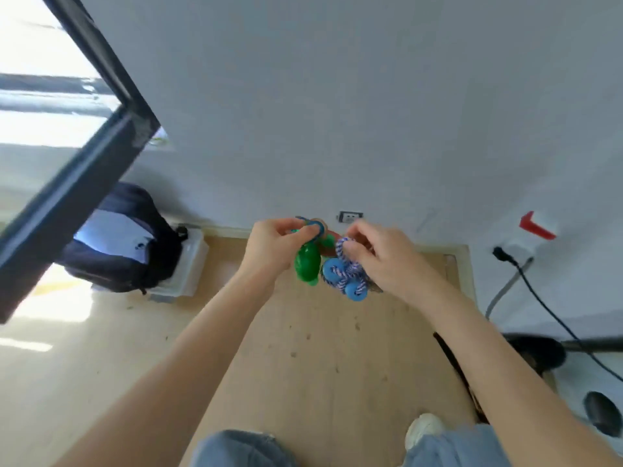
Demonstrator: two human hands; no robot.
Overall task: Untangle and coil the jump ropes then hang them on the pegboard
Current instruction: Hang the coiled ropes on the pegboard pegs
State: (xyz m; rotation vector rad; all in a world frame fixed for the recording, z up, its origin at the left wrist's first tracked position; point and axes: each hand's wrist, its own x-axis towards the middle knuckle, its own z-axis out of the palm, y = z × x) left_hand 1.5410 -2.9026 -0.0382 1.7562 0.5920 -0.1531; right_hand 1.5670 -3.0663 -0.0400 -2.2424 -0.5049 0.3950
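A pale wall [337, 96] fills the upper view, with a dark-framed glass door [67, 163] swung in at the left. Below lies a wooden floor [320, 348], lit by sun on the left. A dark backpack [124, 244] sits on a clear plastic box [188, 264] by the wall, near the door. At the right a black cable [546, 308] runs down from a wall plug, and a red bracket [534, 225] sticks out of the wall above it. Jeans and a white shoe [423, 428] show at the bottom edge. Both bare arms reach forward and hold the ropes [340, 267] in the air in front of the wall, above the floor. The left hand [273, 246] pinches a blue cord above a green handle [306, 261], fingers curled on it. The right hand [384, 261] grips a blue-and-white braided loop, fingers curled round it, with blue handles [337, 274] bunched just beside its palm. A small wall socket [350, 216] shows just above the hands.
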